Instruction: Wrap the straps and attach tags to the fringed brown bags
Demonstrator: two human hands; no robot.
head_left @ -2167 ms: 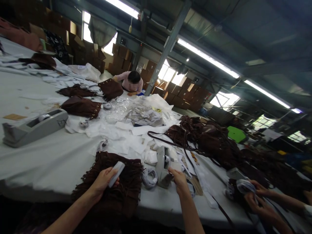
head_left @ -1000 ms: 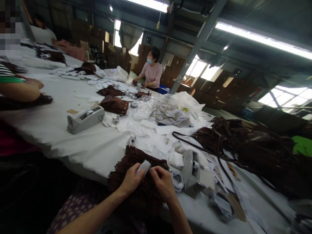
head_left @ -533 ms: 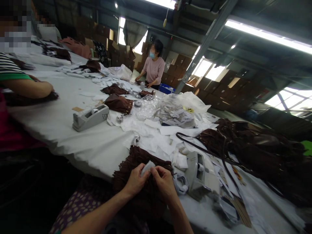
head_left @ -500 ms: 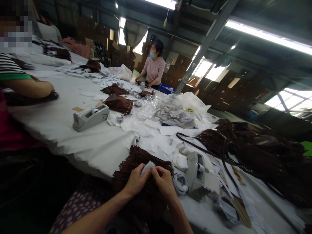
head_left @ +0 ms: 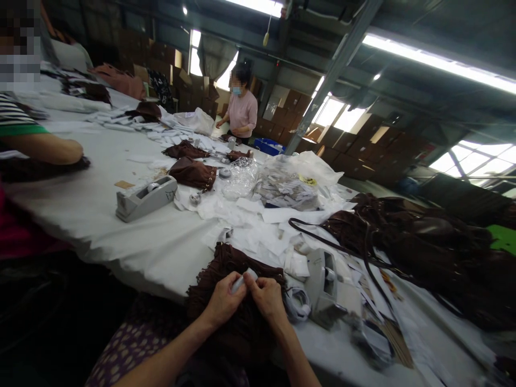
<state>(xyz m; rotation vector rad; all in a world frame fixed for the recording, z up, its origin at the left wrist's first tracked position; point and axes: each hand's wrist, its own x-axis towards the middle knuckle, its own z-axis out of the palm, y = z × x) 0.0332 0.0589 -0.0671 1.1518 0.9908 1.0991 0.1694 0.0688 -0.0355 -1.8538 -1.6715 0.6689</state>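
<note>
My left hand (head_left: 223, 302) and my right hand (head_left: 266, 300) meet over a dark brown fringed suede bag (head_left: 237, 266) lying on the white-covered table (head_left: 133, 252). Both hands pinch a small white slip (head_left: 244, 280), probably paper, whose middle is partly hidden by my fingers. Much of the bag lies below my wrists and hangs over the table edge. To the right of my right hand stands a grey tape dispenser (head_left: 324, 287), beside a loose white bundle (head_left: 298, 306).
A second tape dispenser (head_left: 145, 200), brown bags and a clear plastic bag (head_left: 242, 180) lie farther along the table amid white paper. A dark brown heap of strapped bags (head_left: 407, 242) fills the right. A co-worker in a pink top (head_left: 242, 113) stands at the far end; another person's striped-sleeved arm (head_left: 40, 149) rests left.
My hands have come together from well apart, and both now pinch the white slip. The view has swung left, and the pink-topped co-worker has shifted slightly left.
</note>
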